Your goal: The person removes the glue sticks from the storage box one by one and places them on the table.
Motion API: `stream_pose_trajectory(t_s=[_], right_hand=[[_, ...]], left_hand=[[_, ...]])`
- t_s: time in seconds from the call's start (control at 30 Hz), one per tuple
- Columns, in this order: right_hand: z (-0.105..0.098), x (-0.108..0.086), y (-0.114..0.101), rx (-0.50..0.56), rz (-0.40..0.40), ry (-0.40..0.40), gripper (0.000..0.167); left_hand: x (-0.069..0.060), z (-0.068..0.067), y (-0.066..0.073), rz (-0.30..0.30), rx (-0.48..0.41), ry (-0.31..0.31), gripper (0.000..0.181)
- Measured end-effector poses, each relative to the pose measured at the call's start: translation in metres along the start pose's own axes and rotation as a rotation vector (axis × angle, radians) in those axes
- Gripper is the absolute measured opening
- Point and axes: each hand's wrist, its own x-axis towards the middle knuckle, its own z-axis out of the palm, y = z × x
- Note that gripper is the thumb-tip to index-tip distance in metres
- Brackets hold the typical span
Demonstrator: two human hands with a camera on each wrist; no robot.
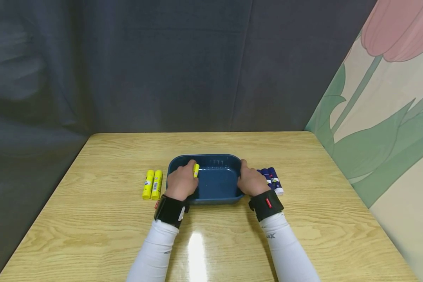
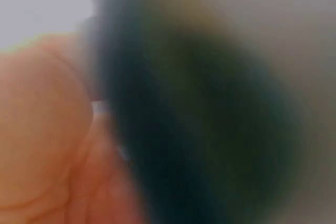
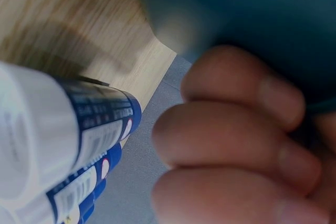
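Note:
A dark blue rectangular tray (image 1: 218, 201) sits on the table between both hands in the head view. My left hand (image 1: 181, 182) grips its left side. Beside that thumb a yellow glue stick (image 1: 196, 170) shows over the tray's inside, partly hidden; whether the hand touches it I cannot tell. My right hand (image 1: 252, 181) holds the tray's right side, and in the right wrist view its curled fingers (image 3: 231, 140) are against the outer wall. The left wrist view is mostly a blurred dark shape, with part of the palm at left.
Two yellow glue sticks (image 1: 152, 185) lie side by side on the wooden table (image 1: 91, 219), left of the tray. Several dark blue glue sticks (image 1: 275, 181) with white ends lie just right of the right hand. A dark curtain (image 1: 183, 70) hangs behind the table.

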Motion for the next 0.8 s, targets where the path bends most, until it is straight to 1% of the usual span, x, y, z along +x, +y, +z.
stream_pose_trajectory(t_s=[0.2,0.37,0.47,0.6,0.7,0.8], right_hand=[[0.001,-0.001,0.000,0.010,0.009,-0.009,0.063],[0.000,-0.002,-0.001,0.018,0.008,-0.015,0.063],[-0.001,-0.002,-0.002,0.016,0.006,-0.016,0.064],[-0.002,-0.002,-0.003,0.018,0.003,-0.016,0.064],[-0.002,-0.001,-0.003,0.018,0.005,-0.016,0.063],[-0.002,-0.002,-0.003,0.020,0.006,-0.016,0.063]], left_hand=[[-0.006,-0.014,-0.002,-0.001,-0.036,-0.018,0.055],[-0.010,-0.028,-0.011,-0.004,-0.093,-0.026,0.057],[-0.013,-0.038,-0.018,-0.013,-0.118,-0.037,0.057],[-0.015,-0.053,-0.029,-0.052,-0.159,-0.058,0.057],[-0.017,-0.062,-0.042,-0.091,-0.185,-0.080,0.058],[-0.019,-0.069,-0.057,-0.117,-0.208,-0.093,0.059]])
